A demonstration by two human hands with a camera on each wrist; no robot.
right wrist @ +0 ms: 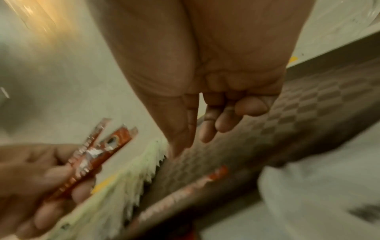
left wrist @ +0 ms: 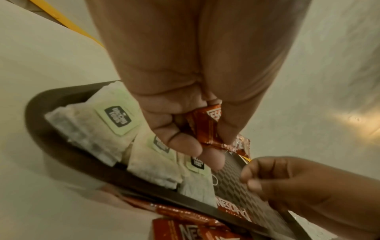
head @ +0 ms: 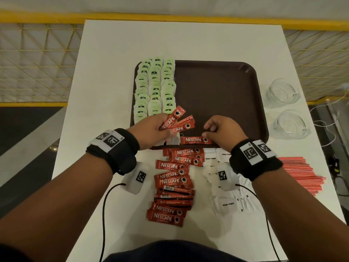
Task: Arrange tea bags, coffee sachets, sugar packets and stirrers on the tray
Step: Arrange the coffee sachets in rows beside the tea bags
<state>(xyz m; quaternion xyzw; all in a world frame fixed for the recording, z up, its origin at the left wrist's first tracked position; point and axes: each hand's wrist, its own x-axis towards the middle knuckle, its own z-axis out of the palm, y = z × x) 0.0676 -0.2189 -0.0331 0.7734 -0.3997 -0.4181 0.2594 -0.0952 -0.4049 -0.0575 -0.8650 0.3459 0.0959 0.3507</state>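
A brown tray (head: 217,91) lies mid-table, its left part filled with three columns of green-tagged tea bags (head: 154,87). My left hand (head: 162,126) hovers over the tray's front left corner and grips a fan of red coffee sachets (head: 172,118); the left wrist view shows the fingers curled around these sachets (left wrist: 207,128). One sachet (head: 195,140) lies flat on the tray near its front edge. My right hand (head: 205,131) hangs just above that sachet's right end with relaxed fingers (right wrist: 207,129) that hold nothing.
More red sachets (head: 173,184) are heaped on the white table (head: 113,72) in front of the tray. White sugar packets (head: 224,203) lie to their right, with red stirrers (head: 300,173) at the right edge. Two glass cups (head: 283,91) (head: 290,123) stand right of the tray.
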